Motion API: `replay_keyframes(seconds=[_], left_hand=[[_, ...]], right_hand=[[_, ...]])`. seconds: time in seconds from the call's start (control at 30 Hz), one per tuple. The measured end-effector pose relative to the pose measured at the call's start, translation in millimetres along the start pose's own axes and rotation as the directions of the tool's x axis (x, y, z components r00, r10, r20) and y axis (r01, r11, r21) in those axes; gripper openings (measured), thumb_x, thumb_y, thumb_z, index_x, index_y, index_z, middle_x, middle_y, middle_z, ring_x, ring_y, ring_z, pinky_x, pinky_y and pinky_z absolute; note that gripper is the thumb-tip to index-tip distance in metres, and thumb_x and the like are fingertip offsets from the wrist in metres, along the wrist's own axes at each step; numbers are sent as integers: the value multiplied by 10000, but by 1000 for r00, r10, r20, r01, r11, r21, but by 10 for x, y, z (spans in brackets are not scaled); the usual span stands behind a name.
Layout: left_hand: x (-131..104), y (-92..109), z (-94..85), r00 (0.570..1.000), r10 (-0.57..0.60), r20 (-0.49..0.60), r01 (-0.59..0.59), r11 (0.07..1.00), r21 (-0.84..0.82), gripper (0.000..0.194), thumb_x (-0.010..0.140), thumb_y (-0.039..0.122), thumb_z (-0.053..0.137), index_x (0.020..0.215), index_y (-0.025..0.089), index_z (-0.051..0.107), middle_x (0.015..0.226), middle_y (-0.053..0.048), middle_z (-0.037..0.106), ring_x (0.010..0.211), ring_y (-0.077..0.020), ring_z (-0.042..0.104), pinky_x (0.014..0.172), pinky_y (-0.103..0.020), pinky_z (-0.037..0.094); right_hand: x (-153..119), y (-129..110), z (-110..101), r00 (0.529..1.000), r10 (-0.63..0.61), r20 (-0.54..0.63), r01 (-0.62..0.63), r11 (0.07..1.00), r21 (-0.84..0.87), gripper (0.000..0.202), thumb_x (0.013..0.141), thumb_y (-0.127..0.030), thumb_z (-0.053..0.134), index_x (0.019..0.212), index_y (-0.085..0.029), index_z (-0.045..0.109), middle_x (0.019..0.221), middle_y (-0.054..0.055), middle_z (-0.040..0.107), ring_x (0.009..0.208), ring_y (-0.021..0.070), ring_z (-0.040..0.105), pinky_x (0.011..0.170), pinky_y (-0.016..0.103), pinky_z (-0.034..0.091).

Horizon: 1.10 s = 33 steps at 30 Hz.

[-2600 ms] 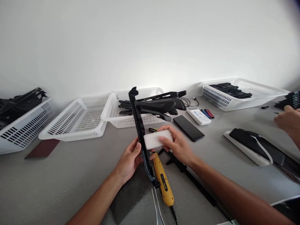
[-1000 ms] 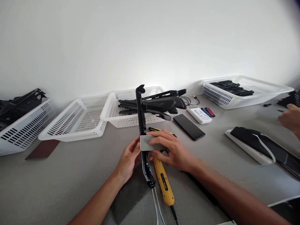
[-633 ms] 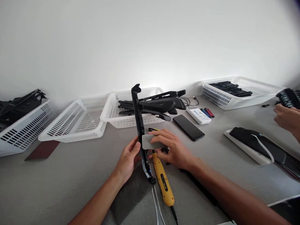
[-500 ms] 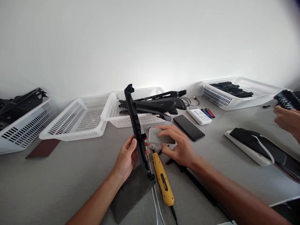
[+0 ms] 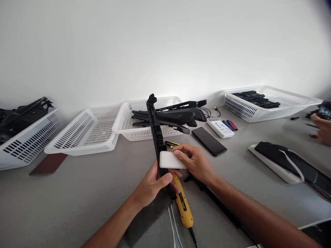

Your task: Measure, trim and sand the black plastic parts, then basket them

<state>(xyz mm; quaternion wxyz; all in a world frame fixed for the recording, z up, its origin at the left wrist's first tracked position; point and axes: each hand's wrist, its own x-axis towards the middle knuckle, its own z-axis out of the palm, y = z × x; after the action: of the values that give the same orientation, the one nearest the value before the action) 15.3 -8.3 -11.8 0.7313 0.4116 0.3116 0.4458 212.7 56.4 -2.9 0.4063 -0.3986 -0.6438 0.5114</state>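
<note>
My left hand (image 5: 151,186) grips the lower part of a long black plastic part (image 5: 156,129), which stands tilted over the table. Between the thumb and fingers of my right hand (image 5: 198,163) is a flat white pad (image 5: 172,160), lying across the black part just above my left thumb. A yellow corded tool (image 5: 184,206) lies beneath and to the right of my left hand, its upper end hidden. Behind my right hand, a black and yellow cutter (image 5: 171,143) shows in part.
White baskets (image 5: 103,147) line the wall, several with black parts. A phone (image 5: 209,141), a white box (image 5: 220,128) and a long black and white item (image 5: 275,165) lie to the right. Another person's hand (image 5: 322,128) is at the far right. A dark strip (image 5: 219,203) lies under my right forearm.
My right hand has picked up the pad and brought it left onto the black part. The black part has shifted slightly right with my left hand. The other person's hand has moved right.
</note>
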Motion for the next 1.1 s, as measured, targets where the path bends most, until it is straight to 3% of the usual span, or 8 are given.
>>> replay_keyframes(seconds=[0.1, 0.2, 0.37, 0.5, 0.67, 0.77, 0.9, 1.1], left_hand=[[-6, -11, 11, 999, -45, 13, 42, 985, 166, 497, 977, 450, 726, 1345, 203, 502, 1009, -86, 756, 662, -185, 745, 587, -293, 624], [-5, -48, -1, 996, -91, -20, 93, 965, 244, 577, 989, 505, 687, 1420, 223, 428, 998, -78, 746, 672, -198, 751, 475, -251, 591], [-3, -51, -9, 991, -135, -20, 136, 964, 229, 633, 985, 585, 655, 1421, 204, 399, 1063, -123, 770, 624, -205, 777, 481, -245, 610], [18, -8, -10, 990, -139, 2, 136, 968, 209, 747, 991, 599, 640, 1536, 295, 230, 1062, -89, 772, 542, -200, 760, 432, -243, 596], [49, -46, -37, 992, -125, 5, 122, 976, 178, 701, 958, 617, 681, 1441, 230, 350, 842, -12, 732, 524, -207, 750, 436, -245, 602], [57, -51, -56, 993, -118, 20, 113, 981, 156, 746, 917, 579, 759, 1446, 227, 368, 868, -18, 734, 556, -210, 760, 459, -253, 610], [66, -32, -74, 986, -167, 8, 164, 977, 134, 695, 840, 525, 863, 1318, 156, 518, 925, -42, 722, 649, -203, 783, 572, -266, 647], [70, -78, -85, 980, -198, 28, 190, 965, 182, 640, 825, 577, 854, 1187, 135, 565, 931, -69, 730, 659, -201, 779, 574, -273, 631]], right_hand=[[15, -5, -38, 993, -48, -106, 35, 992, -125, 394, 943, -602, 690, 964, -208, 694, 792, 22, 663, 610, 146, 533, 529, 261, 398], [-7, -10, 10, 972, -77, -220, 39, 985, -171, 355, 901, -554, 732, 956, -211, 658, 850, 35, 675, 685, 173, 560, 581, 281, 420], [-37, 25, 109, 981, -91, -171, 66, 987, -147, 373, 879, -488, 757, 1115, -228, 629, 1035, 48, 698, 808, 199, 619, 706, 317, 501], [-12, 65, 69, 962, -85, -259, 41, 984, -171, 393, 888, -547, 747, 1059, -212, 634, 952, 43, 693, 782, 199, 601, 688, 317, 474], [-21, 76, 101, 985, -73, -158, 51, 989, -137, 384, 914, -555, 723, 1073, -216, 635, 927, 30, 680, 751, 183, 576, 651, 297, 459], [18, 92, 57, 975, -44, -218, 18, 992, -121, 437, 883, -604, 743, 1036, -208, 639, 871, 29, 666, 706, 178, 548, 604, 291, 432], [68, 120, -5, 954, -43, -298, -6, 987, -162, 477, 873, -649, 721, 1007, -198, 643, 840, 33, 654, 661, 168, 494, 576, 296, 384], [14, 109, 93, 971, -61, -232, 17, 983, -184, 429, 894, -614, 715, 1027, -213, 642, 847, 20, 656, 680, 175, 506, 604, 305, 386]])
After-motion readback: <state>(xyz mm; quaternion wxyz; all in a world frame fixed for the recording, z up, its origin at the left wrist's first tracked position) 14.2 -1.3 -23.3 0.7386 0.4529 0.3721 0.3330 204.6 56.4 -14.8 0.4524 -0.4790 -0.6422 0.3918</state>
